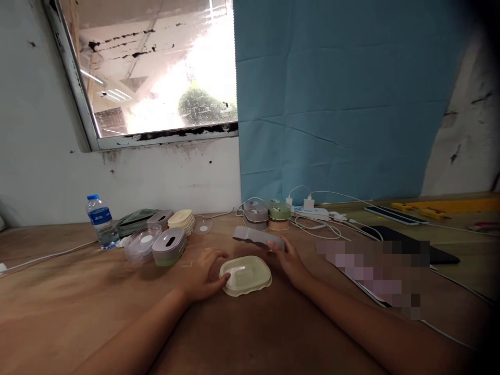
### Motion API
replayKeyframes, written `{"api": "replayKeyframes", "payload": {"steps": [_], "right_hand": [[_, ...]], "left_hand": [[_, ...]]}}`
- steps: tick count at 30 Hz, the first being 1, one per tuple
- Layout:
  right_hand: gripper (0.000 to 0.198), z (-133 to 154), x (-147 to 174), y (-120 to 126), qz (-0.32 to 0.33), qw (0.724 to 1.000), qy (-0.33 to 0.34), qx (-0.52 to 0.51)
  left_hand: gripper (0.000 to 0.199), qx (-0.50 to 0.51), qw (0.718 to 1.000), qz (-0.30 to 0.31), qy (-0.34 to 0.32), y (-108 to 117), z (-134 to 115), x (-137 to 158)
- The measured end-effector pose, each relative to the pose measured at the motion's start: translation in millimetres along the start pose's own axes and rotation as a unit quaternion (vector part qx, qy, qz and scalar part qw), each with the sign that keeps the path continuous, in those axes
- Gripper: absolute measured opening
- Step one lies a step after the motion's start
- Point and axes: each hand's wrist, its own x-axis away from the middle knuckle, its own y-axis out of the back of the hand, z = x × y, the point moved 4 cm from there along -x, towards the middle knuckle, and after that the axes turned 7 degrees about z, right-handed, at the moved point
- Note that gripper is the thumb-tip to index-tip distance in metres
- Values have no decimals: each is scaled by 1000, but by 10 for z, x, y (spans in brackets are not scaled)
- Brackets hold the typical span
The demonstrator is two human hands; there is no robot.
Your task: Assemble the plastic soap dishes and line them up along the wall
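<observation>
A pale cream plastic lid (pixel 250 273) with a raised oval middle lies on the brown tabletop in front of me. My left hand (pixel 205 276) rests at its left side, fingers curved and apart, the thumb on the lid's edge. Just behind the lid, my right hand (pixel 289 260) pinches the right end of a grey plastic piece (pixel 253 235), long and slightly bent, which is tilted above the table. Its exact kind is not clear from this angle.
Left of my hands stand a grey-and-green lunch box (pixel 170 246), clear round containers (pixel 142 245), stacked cream lids (pixel 182 221) and a water bottle (pixel 101 223). Behind are grey (pixel 255 213) and green (pixel 278 213) boxes, and a power strip (pixel 312 211) with cables. A blurred, pixelated device (pixel 363 271) lies right.
</observation>
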Motion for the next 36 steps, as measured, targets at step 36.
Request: {"api": "replayKeyframes", "payload": {"steps": [36], "right_hand": [[38,-115,-56,134,-63,960,-155,-226]], "left_hand": [[24,-155,981,56,-98,-133,-70,-44]]}}
